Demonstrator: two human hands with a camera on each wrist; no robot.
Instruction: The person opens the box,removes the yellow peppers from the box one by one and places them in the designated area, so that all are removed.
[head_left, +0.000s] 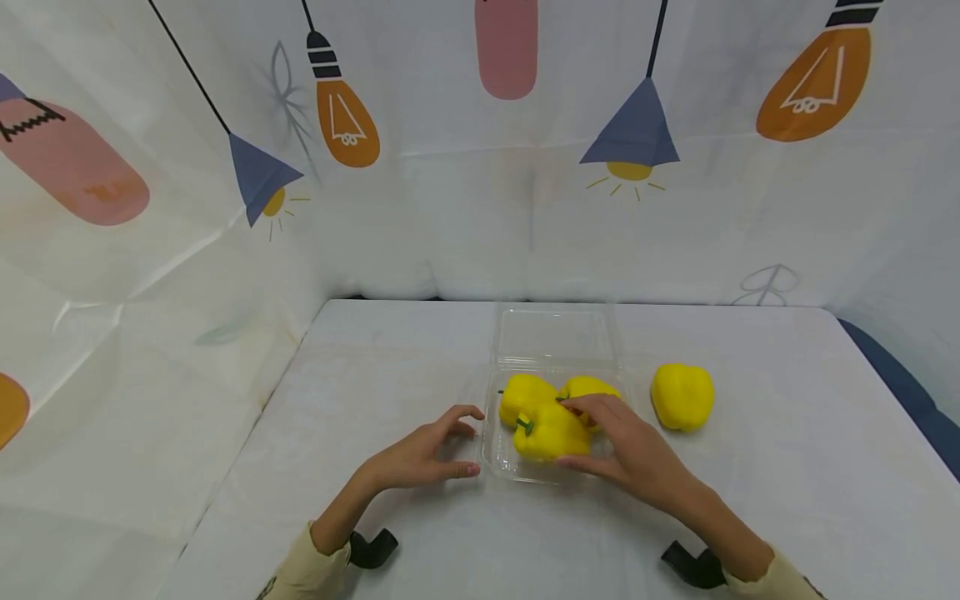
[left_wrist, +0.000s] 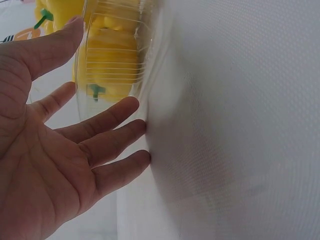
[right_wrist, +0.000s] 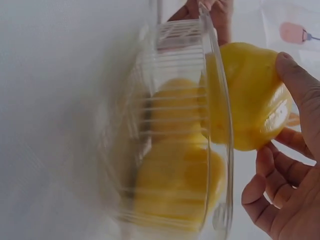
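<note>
Two peppers lie in our box; with our right hand we pinch the near pepper between thumb and fingers, likely against slipping. Our left hand, fingers wide, is just left, perhaps for steadying. Another pepper lies right.

The table is white and flat. A see-through plastic box sits on it near the middle — its lid is open on the far side. One yellow pepper lies on the table too — right of the box, not touching it.
</note>
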